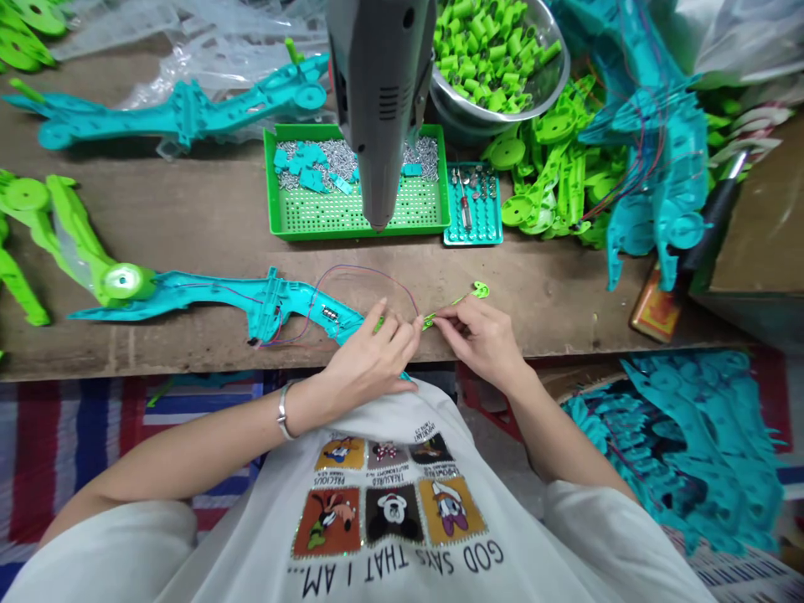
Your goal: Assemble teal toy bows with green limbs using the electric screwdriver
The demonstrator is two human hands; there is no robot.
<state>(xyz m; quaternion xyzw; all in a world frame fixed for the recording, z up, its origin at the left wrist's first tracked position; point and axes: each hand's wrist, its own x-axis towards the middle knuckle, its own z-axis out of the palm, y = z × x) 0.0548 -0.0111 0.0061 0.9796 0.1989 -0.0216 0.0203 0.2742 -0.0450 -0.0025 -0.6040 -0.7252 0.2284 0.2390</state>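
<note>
My left fingers loosely spread over a turquoise shell, grip unclear, my right fingers pinching a slim green piece beside the shell.

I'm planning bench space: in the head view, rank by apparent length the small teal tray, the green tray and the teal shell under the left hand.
1. Teal shell, partly covered by the left hand
2. Green tray
3. Small teal tray
</note>
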